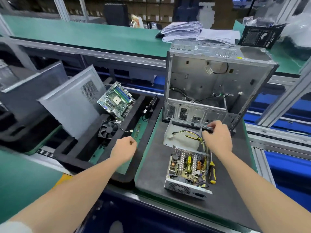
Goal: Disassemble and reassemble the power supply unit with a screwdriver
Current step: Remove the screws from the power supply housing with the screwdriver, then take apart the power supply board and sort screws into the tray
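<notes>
Two parts of the power supply unit [186, 167] lie apart on the mat [151, 165] on your table [16, 182]: nearest, its open base [178, 186] with the screwdriver [212, 172] parked beside it within reach, then your left hand [123, 148] fisted with nothing showing, your right hand [217, 137] curled at the cover [181, 138] rim, grip unclear; no writing legible.

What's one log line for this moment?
power supply open | cover off | screwdriver on mat | right hand over cover | left hand curled
</notes>
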A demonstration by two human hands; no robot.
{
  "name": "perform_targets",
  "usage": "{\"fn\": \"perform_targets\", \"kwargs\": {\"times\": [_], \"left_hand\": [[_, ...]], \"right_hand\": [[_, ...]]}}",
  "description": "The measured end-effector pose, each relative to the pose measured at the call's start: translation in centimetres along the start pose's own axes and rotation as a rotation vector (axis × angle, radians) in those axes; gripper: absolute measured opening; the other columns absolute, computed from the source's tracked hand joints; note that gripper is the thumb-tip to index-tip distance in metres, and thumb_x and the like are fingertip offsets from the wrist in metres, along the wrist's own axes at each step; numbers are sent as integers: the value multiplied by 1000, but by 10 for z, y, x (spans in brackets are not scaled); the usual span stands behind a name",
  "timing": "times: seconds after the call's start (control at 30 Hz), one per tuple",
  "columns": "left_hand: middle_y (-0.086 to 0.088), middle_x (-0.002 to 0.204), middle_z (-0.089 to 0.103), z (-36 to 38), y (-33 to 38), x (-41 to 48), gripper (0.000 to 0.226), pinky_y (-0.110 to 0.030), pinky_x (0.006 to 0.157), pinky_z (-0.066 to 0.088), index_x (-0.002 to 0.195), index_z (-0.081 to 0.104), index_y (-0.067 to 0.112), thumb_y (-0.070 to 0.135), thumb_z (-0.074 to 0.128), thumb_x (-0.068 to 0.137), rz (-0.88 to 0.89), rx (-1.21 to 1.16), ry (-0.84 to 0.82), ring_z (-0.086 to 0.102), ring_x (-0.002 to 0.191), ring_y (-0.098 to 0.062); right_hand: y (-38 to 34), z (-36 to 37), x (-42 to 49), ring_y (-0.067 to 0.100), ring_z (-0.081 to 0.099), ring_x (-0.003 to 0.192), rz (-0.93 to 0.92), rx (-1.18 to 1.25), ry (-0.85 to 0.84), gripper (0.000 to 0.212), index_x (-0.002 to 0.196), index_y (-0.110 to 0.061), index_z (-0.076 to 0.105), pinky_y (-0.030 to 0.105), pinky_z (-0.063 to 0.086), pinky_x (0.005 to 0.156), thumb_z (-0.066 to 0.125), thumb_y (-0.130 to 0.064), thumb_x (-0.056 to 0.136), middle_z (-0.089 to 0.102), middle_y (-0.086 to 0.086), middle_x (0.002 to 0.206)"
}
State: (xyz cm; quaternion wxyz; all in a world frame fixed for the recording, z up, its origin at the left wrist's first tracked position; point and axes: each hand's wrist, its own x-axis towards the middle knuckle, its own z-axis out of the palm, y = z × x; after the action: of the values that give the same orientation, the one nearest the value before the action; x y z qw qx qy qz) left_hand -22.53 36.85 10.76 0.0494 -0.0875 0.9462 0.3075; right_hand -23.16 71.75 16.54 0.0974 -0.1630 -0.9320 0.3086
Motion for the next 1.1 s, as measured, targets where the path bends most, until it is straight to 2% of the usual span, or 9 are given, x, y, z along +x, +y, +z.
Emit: {"fn": "perform_targets", "kwargs": {"times": [0.1,0.2,0.3,0.37,0.47,0.6,0.8,0.93,1.1], "left_hand": [[3,102,68,-16,-29,21,34,-36,79,57,95,72,28,2,50,90,56,17,15,67,85,-18],[-3,113,63,-29,-63,48,42,-42,93,53,107,72,19,-11,48,89,186,71,-12,64,104,-24],[-2,119,62,-35,-93,73,32,-42,95,49,115,69,14,-5,48,99,376,72,-59,60,112,-23],[1,126,59,-35,-106,85,27,-40,89,51,120,67,15,4,49,103,482,89,-75,59,114,-21],[3,136,54,-30,-120,100,26,-41,87,52,125,66,15,13,49,106,548,93,-77,55,116,-21],[-3,134,57,-19,-137,112,25,-43,102,47,125,67,10,11,51,106,596,-13,-78,54,120,-26],[-4,128,59,-7,-150,124,27,-36,108,42,124,65,10,2,49,105,612,-171,-49,55,120,-22],[-4,126,58,-7,-151,124,26,-29,109,41,124,64,8,0,50,104,600,-239,-52,55,121,-18],[-7,125,58,-10,-148,121,26,-20,109,36,122,64,5,-4,48,103,593,-250,-49,54,121,-17]], "right_hand": [[-65,20,-1,21,59,98,-147,53,-40,22,112,-23,63,34,45,79,65,-21,90,62,0,108],[-123,63,-4,17,62,90,-233,47,-209,13,102,-24,68,27,41,77,65,-19,90,69,-6,95],[-164,118,-7,15,61,92,-246,-29,-392,12,100,-25,72,21,42,73,64,-20,92,69,-8,96],[-180,154,-8,14,61,92,-217,-81,-484,16,101,-25,73,16,42,69,61,-18,94,69,-9,99],[-190,197,-11,16,63,96,-182,-177,-587,23,106,-22,77,21,44,83,58,-13,96,72,-5,109],[-190,230,-16,20,68,104,-141,-252,-663,27,106,-20,79,26,52,94,57,-6,96,75,-1,110],[-197,270,-23,22,69,105,-230,-398,-879,22,111,-18,78,31,54,99,67,-9,94,75,3,113],[-201,304,-37,26,69,103,-214,-464,-973,14,107,-13,77,28,54,89,74,-14,93,75,6,108],[-195,329,-52,34,69,95,-113,-423,-889,21,95,-6,68,34,56,79,76,-25,89,71,13,97]]}}
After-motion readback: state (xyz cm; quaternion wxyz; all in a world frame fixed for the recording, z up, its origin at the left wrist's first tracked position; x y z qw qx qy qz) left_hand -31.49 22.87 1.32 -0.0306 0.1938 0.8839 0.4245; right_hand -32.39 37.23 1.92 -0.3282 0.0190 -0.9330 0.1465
